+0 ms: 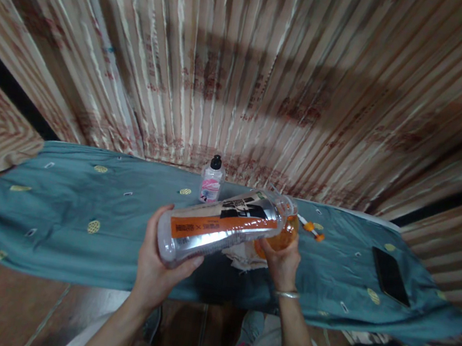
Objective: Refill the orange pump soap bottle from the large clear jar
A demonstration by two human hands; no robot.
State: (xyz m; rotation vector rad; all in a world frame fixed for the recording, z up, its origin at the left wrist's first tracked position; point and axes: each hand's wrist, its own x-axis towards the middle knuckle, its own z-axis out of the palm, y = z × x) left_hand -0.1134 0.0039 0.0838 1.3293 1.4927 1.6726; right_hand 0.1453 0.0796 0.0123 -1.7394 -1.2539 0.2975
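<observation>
Fingers of the left hand (157,267) clamp the base of a tipped clear bottle (222,226); right hand (282,261) wraps an orange container (285,235) at its mouth, above the teal-covered tabletop (74,212). Misalignment could spill liquid onto the cloth.

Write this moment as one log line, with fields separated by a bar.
left hand: holds large bottle tilted, mouth at cup | right hand: holds orange cup | behind: small bottle upright on teal cloth
</observation>
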